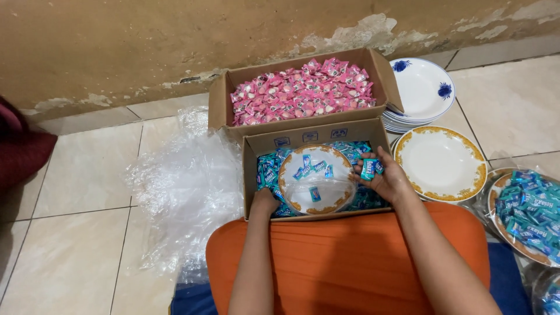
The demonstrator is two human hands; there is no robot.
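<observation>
A cardboard box (251, 169) full of blue-wrapped candies (268, 172) sits in front of my orange-clad lap. A white plate with a gold rim (344, 186) rests tilted inside that box, with several blue candies on it. My left hand (265, 201) grips the plate's lower left edge. Over the plate's right side, my right hand (388, 178) holds a few blue candies (369, 168) between its fingers.
Behind it, a second cardboard box (219, 99) holds pink candies (303, 90). Right of the boxes are a stack of white plates with blue flowers (423, 87), an empty gold-rimmed plate (440, 163), and a wrapped plate of blue candies (528, 213). Clear plastic sheeting (186, 186) lies left.
</observation>
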